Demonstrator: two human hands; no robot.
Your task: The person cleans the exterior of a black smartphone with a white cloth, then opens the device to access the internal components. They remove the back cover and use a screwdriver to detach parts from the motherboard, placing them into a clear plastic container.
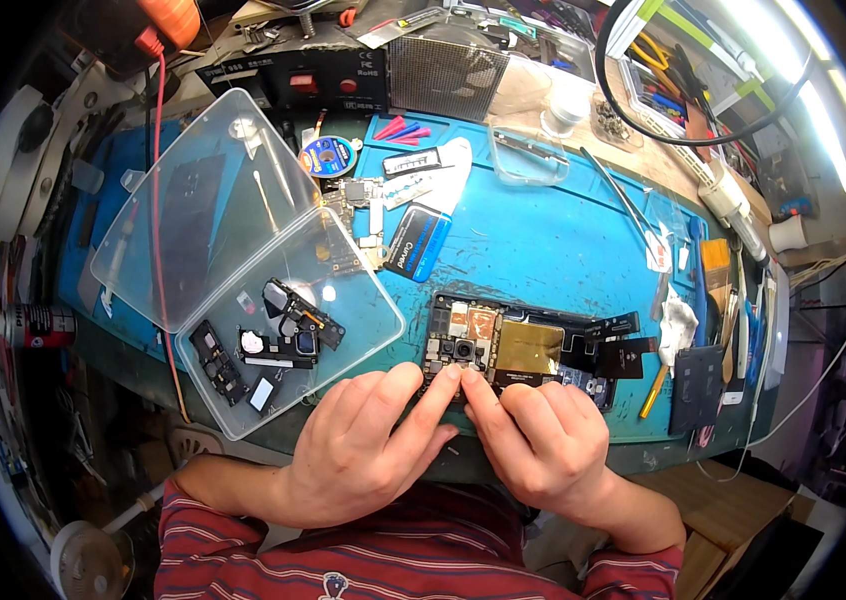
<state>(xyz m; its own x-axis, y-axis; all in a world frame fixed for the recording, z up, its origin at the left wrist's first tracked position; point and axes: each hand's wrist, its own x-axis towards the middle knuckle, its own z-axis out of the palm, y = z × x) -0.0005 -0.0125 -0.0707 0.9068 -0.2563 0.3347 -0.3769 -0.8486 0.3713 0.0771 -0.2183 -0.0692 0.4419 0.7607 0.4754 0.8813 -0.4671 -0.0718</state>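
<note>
An opened phone (pixel 533 345) with its back off lies on the blue work mat (pixel 553 240), showing a camera module, a gold-coloured shield and black flex parts. My left hand (pixel 363 445) rests at the phone's near left corner, index finger stretched onto the edge by the camera. My right hand (pixel 538 440) sits beside it, index fingertip pressing on the phone's lower edge, touching the left fingertip. Neither hand holds a tool that I can see.
A clear plastic box (pixel 333 290) with its lid open stands to the left, holding several small black phone parts. A circuit board (pixel 358 205), a blue-black battery (pixel 421 240), tweezers (pixel 623 200), brushes and tools (pixel 723 290) lie on the mat. A power supply (pixel 323 85) stands behind.
</note>
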